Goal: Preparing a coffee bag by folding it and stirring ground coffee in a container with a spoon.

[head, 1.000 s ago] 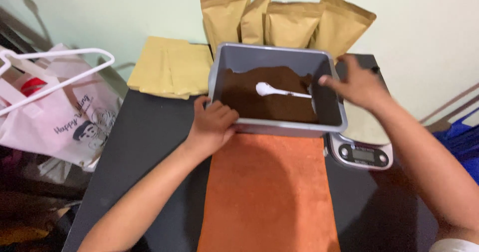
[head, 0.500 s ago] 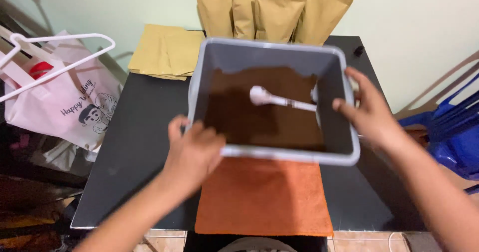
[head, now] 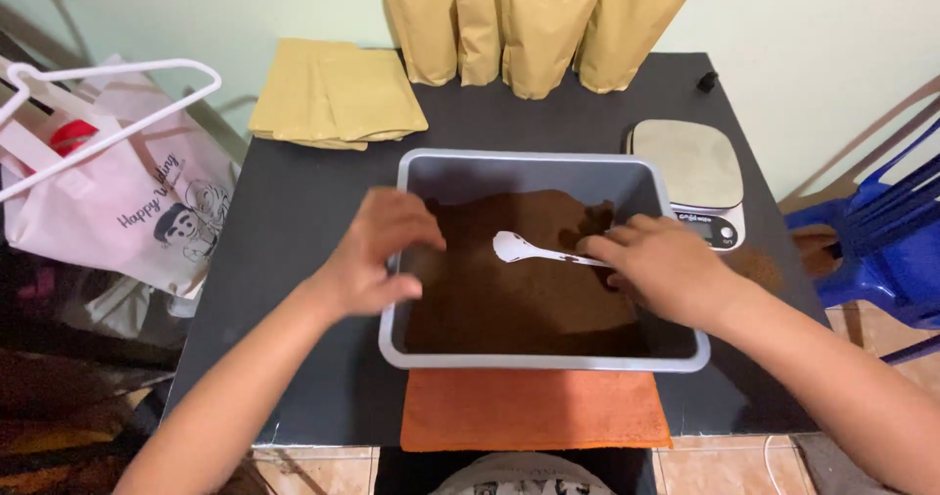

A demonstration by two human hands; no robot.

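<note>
- Grey tray (head: 548, 363) set at frame centre on black worktop (head: 294, 231), near rim over orange cloth (head: 534, 412) close to the worktop's lower edge.
- Bare strip of worktop left of tray, running to the left edge; beyond it, at frame left, pink bag (head: 117, 201) and white hanger (head: 108, 113).
- Right of tray, scale (head: 690, 167) just beside the upper right corner; only a narrow bare strip below it, with a blue chair (head: 881, 240) past the right edge.
- Above tray, flat pouches (head: 333, 94) at upper left and standing pouches (head: 539, 25) along the wall at top; some open worktop between these and the far rim.
- Brown powder (head: 519, 299) filling most of tray floor, grey bottom bare at the far end.
- White spoon (head: 534, 252) lying on the powder mid-tray, bowl toward the left, handle running under right hand (head: 666, 270); fingers curled loosely over the handle end, firm grip or mere touch impossible to tell.
- Left hand (head: 377, 250) over tray's left rim, fingers bent and spread, thumb at the rim's outer side; appears to clasp the wall.
- Half a second back: tray held up nearer the camera, hiding the scale, one hand on each side wall; now down on the worktop, scale showing, right hand moved inward to the spoon.
</note>
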